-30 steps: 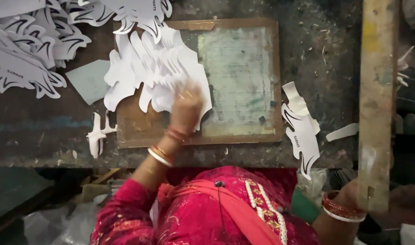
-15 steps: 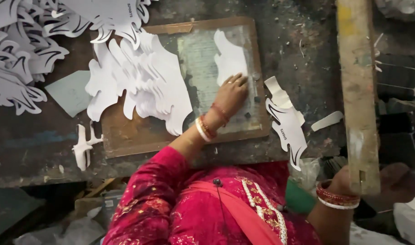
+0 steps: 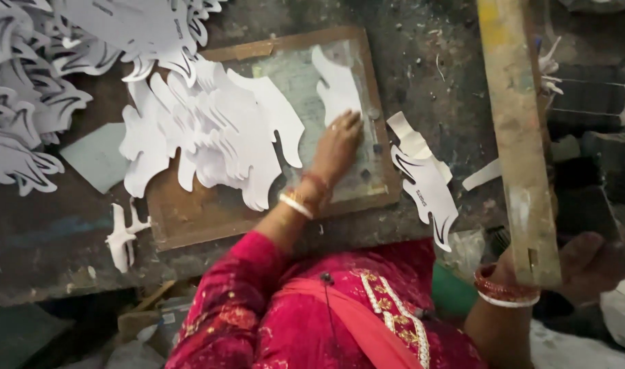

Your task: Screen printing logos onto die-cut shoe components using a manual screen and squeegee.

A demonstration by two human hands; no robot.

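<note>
My left hand (image 3: 338, 145) lies flat on a white paper cut-out (image 3: 334, 87) that rests on the greenish plate of a wooden-framed board (image 3: 293, 49). A fanned pile of white cut-outs (image 3: 210, 130) covers the left half of that board. My right hand (image 3: 572, 263) grips the near end of a long wooden bar (image 3: 514, 130) that runs away from me on the right. Bangles sit on both wrists.
Printed white cut-outs with black lines (image 3: 25, 109) are heaped at the far left and top. A small stack of printed ones (image 3: 428, 184) lies right of the board. A grey card (image 3: 97, 157) and a small scrap (image 3: 123, 236) lie on the dark worktable.
My left hand slid one cut-out from the pile to the right side of the board and now presses it down. The right hand keeps hold of the wooden bar.
</note>
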